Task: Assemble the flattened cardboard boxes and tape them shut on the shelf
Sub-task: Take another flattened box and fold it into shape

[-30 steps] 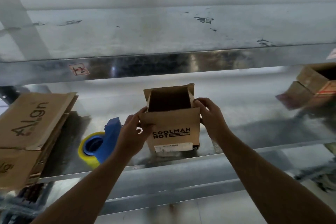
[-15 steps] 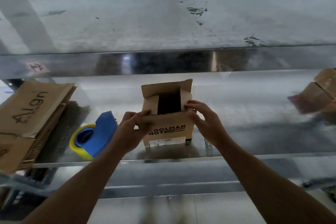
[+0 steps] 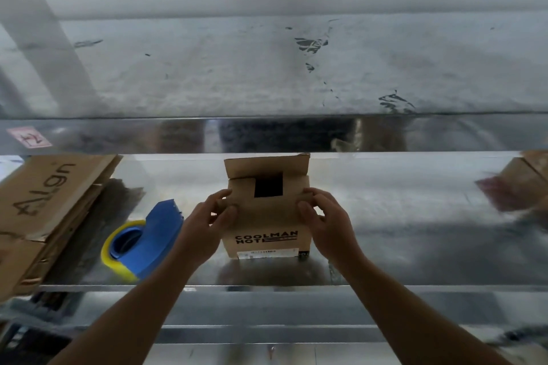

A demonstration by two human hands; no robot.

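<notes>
A small brown cardboard box (image 3: 267, 228) printed "COOLMAN NOTE" stands upright on the metal shelf (image 3: 415, 246). Its two side flaps are folded inward, leaving a dark square gap in the top, and the rear flap stands up. My left hand (image 3: 207, 225) holds the box's left top edge with fingers curled over the left flap. My right hand (image 3: 323, 222) does the same on the right flap. A blue tape dispenser (image 3: 148, 240) with a yellowish tape roll lies on the shelf to the left of the box.
A stack of flattened cardboard boxes (image 3: 44, 210) marked "Align" lies at the shelf's left end. Another brown box (image 3: 522, 181) sits at the far right, blurred. An upper shelf's front beam (image 3: 267, 133) runs just above the box.
The side flaps have been folded inward over the opening, which was wide open a second ago. Both hands moved from the box's sides up onto the flaps.
</notes>
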